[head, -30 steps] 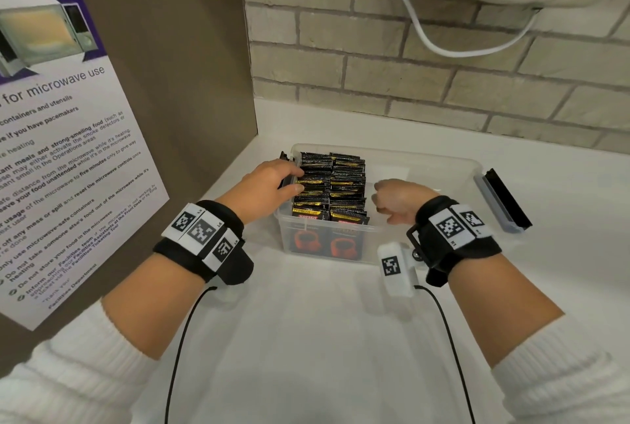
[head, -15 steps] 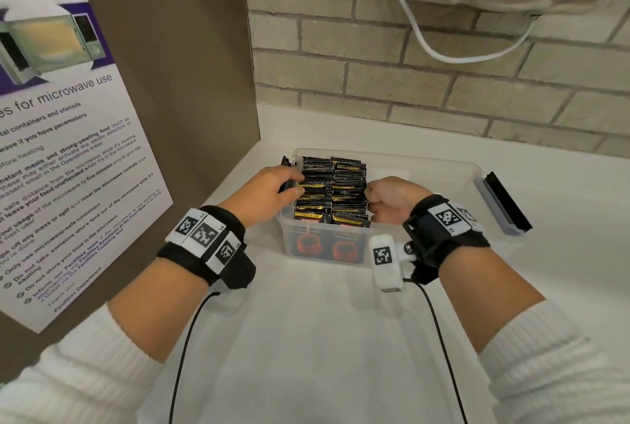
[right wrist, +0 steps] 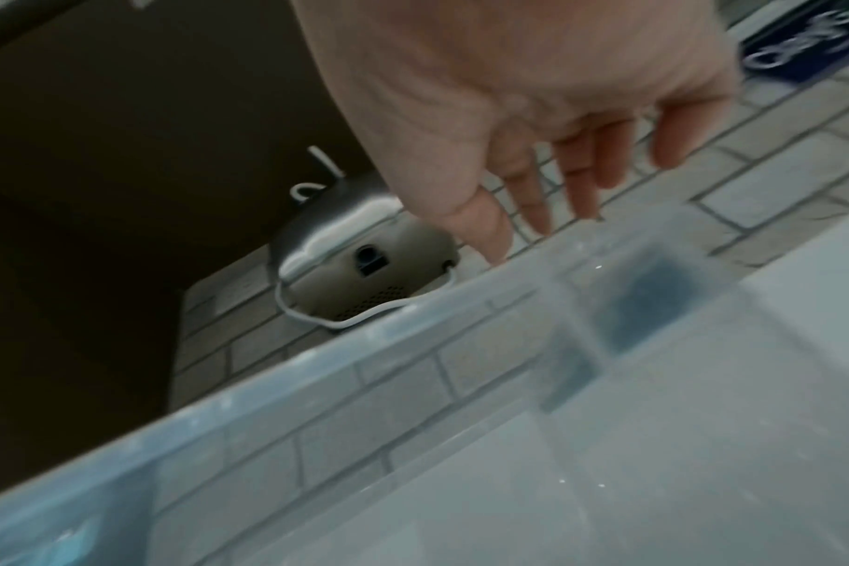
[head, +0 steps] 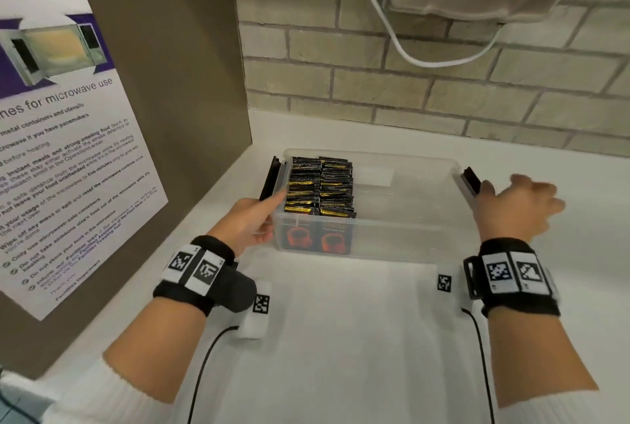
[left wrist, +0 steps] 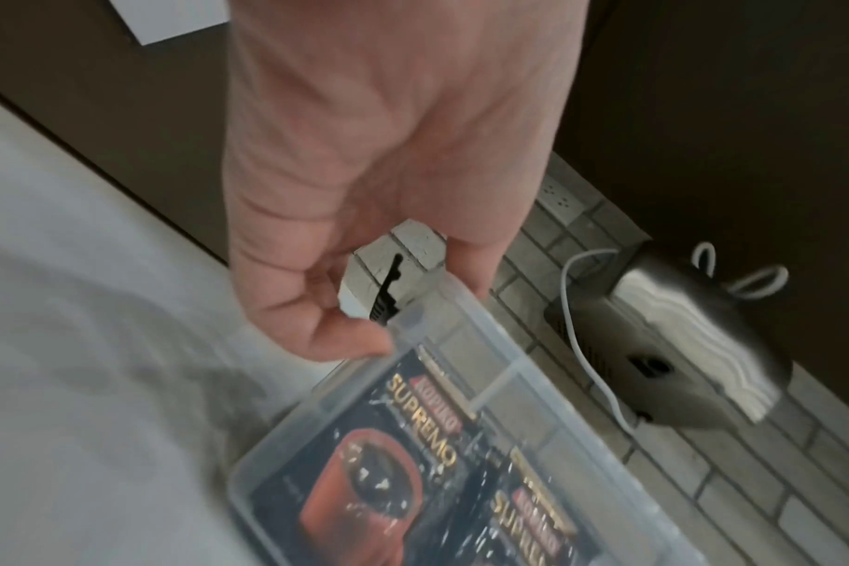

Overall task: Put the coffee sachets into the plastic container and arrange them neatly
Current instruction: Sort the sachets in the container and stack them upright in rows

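A white surface (head: 341, 338) runs into a corner between a brown side panel carrying a microwave notice (head: 68, 137) and a brick back wall. At the surface's left rear corner sits the clear plastic container (head: 392, 239), with the coffee sachets (head: 320, 186) standing on edge in two tight rows against its left end, likely packed that way to leave the rest free. The left hand (head: 250, 222) sits at the container's near left corner, thumb on the wall, probably to steady it. The right hand (head: 511, 208) hovers beside the right end, fingers spread and holding nothing.

The left wrist view alone shows the fingers (left wrist: 316, 325) curled at the rim with nothing pinched, and the sachets' printed fronts through the wall. The right wrist view shows the straight fingers (right wrist: 577, 184) above the rim, not touching it.
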